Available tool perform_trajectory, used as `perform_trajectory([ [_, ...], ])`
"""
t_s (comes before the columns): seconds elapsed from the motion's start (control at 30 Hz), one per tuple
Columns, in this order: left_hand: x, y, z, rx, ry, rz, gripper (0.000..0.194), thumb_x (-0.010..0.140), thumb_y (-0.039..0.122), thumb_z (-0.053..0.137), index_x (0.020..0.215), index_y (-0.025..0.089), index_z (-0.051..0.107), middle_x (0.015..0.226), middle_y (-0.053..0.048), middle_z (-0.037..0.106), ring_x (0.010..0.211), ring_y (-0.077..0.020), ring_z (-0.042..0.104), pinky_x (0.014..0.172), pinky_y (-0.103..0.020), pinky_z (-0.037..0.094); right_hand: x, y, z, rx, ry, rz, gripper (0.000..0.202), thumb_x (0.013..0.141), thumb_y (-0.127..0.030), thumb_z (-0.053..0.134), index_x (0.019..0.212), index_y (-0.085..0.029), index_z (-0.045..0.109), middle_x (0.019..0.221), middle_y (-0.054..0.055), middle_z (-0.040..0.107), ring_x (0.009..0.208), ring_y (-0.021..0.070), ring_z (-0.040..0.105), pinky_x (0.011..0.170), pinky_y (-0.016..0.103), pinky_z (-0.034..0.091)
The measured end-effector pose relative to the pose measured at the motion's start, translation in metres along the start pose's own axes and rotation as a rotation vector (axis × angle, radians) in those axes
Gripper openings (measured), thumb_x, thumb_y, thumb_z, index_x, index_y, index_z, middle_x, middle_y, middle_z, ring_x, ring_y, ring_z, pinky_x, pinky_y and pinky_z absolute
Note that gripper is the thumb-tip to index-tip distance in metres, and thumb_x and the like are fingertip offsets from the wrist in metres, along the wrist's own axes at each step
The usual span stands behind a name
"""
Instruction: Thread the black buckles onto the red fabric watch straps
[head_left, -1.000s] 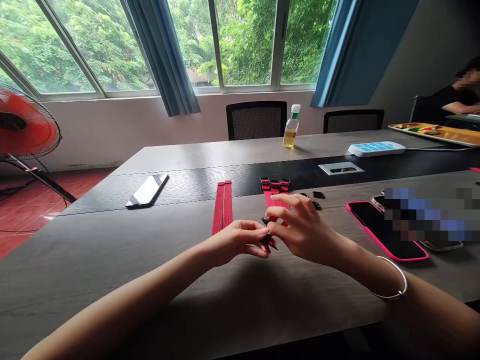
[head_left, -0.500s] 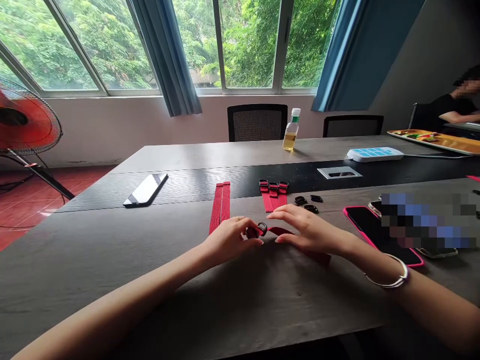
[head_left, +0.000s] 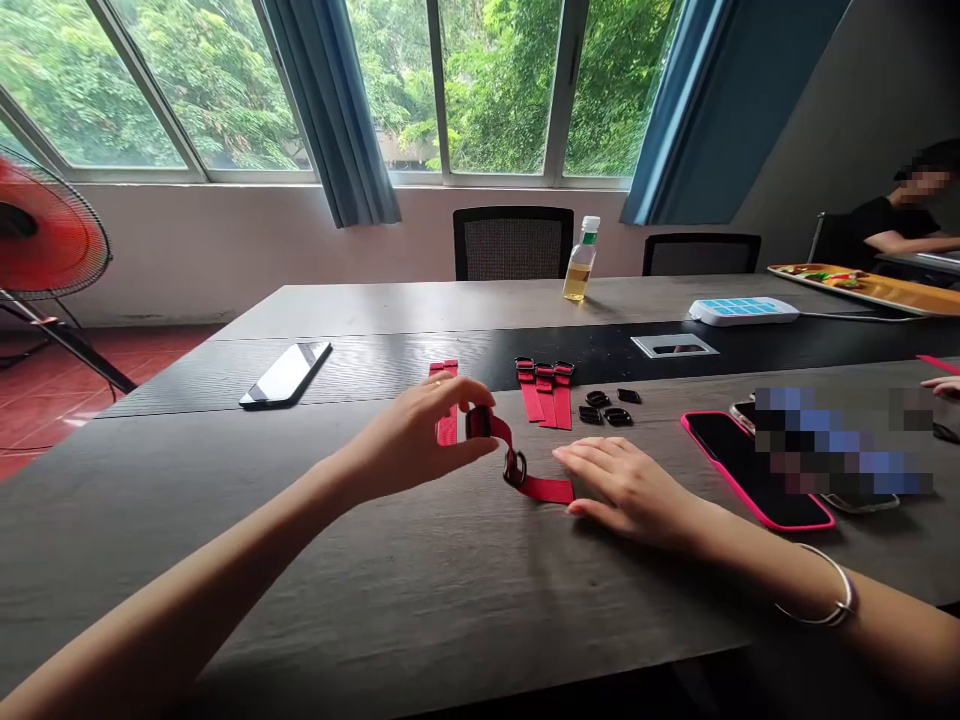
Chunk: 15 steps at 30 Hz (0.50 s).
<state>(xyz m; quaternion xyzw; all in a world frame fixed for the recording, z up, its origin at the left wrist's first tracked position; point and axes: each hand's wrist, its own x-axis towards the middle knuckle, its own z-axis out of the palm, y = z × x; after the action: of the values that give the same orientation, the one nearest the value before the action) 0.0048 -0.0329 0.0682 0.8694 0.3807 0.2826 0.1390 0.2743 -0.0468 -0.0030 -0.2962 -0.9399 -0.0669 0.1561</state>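
Observation:
My left hand (head_left: 420,430) is closed in a pinch on a black buckle (head_left: 478,422) at one end of a red webbing strap (head_left: 547,489), lifting that end above the table. A black ring-shaped buckle (head_left: 514,467) sits farther along the strap. My right hand (head_left: 626,490) lies low over the table, fingers stretched out, beside the strap's other end; whether it touches the strap is unclear. Beyond the hands lie red straps with black buckles (head_left: 545,390) and several loose black buckles (head_left: 606,408). More red strap (head_left: 448,428) is partly hidden behind my left hand.
A white phone (head_left: 286,376) lies left, a pink-edged phone (head_left: 754,470) right, beside a blurred item. Farther back are a bottle (head_left: 581,262), a power strip (head_left: 744,311) and an orange tray (head_left: 885,288). Another person's hand (head_left: 943,386) shows at the right edge.
My left hand has risen and moved left, lifting the buckle end, so the strap now stretches between the hands. My right hand has lowered toward the table. Another person's hand has appeared at right.

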Motion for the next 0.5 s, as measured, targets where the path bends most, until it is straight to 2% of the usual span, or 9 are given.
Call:
perform_trajectory([
  [0.07,-0.001,0.005,0.005,-0.021,-0.043,0.039,0.022,0.076,0.032,0.063,0.092,0.019,0.054,0.085,-0.003,0.063,0.078,-0.0175,0.056,0.071,-0.029,0.043,0.011,-0.008,0.003,0.067,0.036,0.013,0.057,0.087,-0.045,0.048,0.126,-0.005,0.044,0.117,0.020,0.058,0.108,0.0276,0.054,0.087,0.043,0.046],
  [0.13,-0.002,0.009,0.009,-0.015,-0.083,0.070,0.022,0.077,0.030,0.062,0.094,0.019,0.054,0.087,-0.004,0.063,0.080,-0.0183,0.057,0.072,-0.029,0.043,0.025,-0.018,0.009,0.139,0.029,-0.030,0.062,0.085,-0.047,0.050,0.129,-0.004,0.041,0.122,0.021,0.054,0.113,0.0269,0.051,0.090,0.041,0.044],
  [0.2,-0.003,0.010,0.006,0.008,-0.091,0.065,0.021,0.077,0.030,0.061,0.094,0.019,0.055,0.088,-0.004,0.064,0.080,-0.0184,0.057,0.071,-0.029,0.044,0.034,-0.027,0.015,0.177,-0.054,-0.107,0.051,0.088,-0.040,0.048,0.126,-0.007,0.045,0.123,0.019,0.054,0.116,0.0261,0.049,0.092,0.042,0.042],
  [0.27,-0.004,0.009,-0.007,0.045,-0.046,0.049,0.018,0.077,0.031,0.060,0.091,0.020,0.056,0.085,-0.003,0.064,0.077,-0.0176,0.057,0.067,-0.028,0.044,0.035,-0.029,0.020,0.176,-0.131,-0.137,0.041,0.092,-0.029,0.041,0.128,-0.009,0.045,0.126,0.015,0.054,0.121,0.0243,0.045,0.095,0.043,0.039],
  [0.4,-0.007,0.005,-0.043,0.090,0.162,0.023,0.014,0.075,0.032,0.061,0.082,0.021,0.057,0.075,0.001,0.064,0.067,-0.0144,0.055,0.068,-0.029,0.044,0.010,-0.007,0.020,0.107,-0.139,-0.047,0.040,0.093,-0.021,0.036,0.131,-0.013,0.043,0.130,0.013,0.051,0.125,0.0214,0.042,0.096,0.041,0.040],
  [0.5,-0.009,0.005,-0.054,-0.037,0.256,0.001,0.015,0.074,0.031,0.062,0.084,0.021,0.057,0.080,0.001,0.065,0.071,-0.0145,0.059,0.071,-0.030,0.046,-0.011,0.020,0.016,-0.014,-0.088,0.034,0.038,0.092,-0.021,0.037,0.127,-0.015,0.048,0.130,0.014,0.050,0.126,0.0254,0.040,0.094,0.047,0.040],
])
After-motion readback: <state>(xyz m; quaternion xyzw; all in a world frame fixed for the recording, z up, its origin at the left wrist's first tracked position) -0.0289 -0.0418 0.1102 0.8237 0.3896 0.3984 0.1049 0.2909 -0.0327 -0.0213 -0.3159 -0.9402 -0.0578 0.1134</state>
